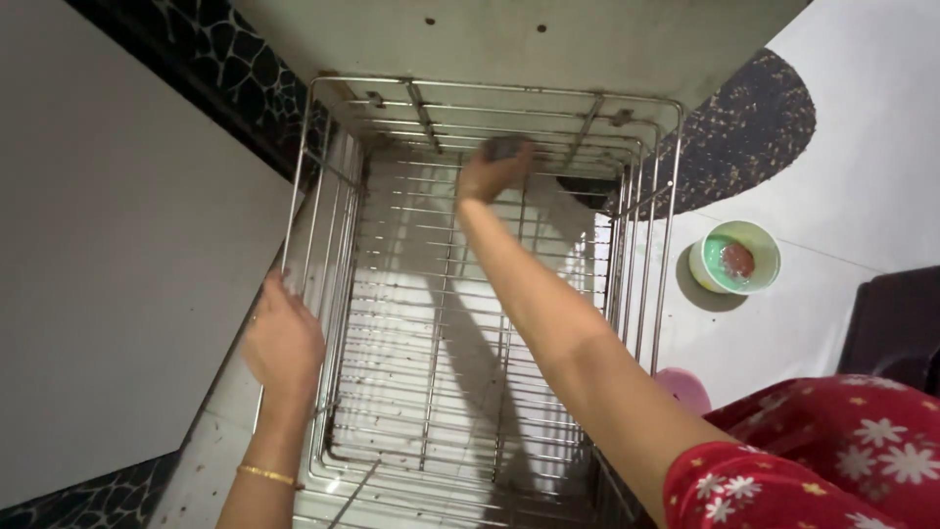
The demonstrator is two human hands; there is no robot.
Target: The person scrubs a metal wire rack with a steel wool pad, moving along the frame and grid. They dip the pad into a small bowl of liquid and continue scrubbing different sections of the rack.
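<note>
From the head camera, looking down, the right hand (pixel 493 168) reaches far into a big shiny metal wire basket (pixel 318 176) that is pulled out of a cupboard. That hand is closed around a small dark grey scrubbing pad (pixel 505 148) and presses it on the wires at the far end of the basket, under the pale cupboard board (pixel 509 39) just above the hand. The pad is blurry, so I cannot tell just what it is made of. The left hand (pixel 282 338) is flat and partly open, with its fingers resting on the near left rail of the basket, well apart from the right hand. A thin gold bangle (pixel 266 475) sits on that wrist. To the right of the right arm, on the white floor (pixel 862 167), stands a light green bowl (pixel 735 258) with something reddish brown inside it, and a small pink round thing (pixel 685 388) peeks out lower down, beside the red flowered sleeve (pixel 813 460). I think the thin wires could pinch or scrape a finger if the pad slips off them. The basket could roll or tip if the left hand lets go while the right hand pushes hard. The red sleeve or a knee could bump the green bowl and spill it. The arm is stretched out a long way, so the pad could drop through the gaps.
</note>
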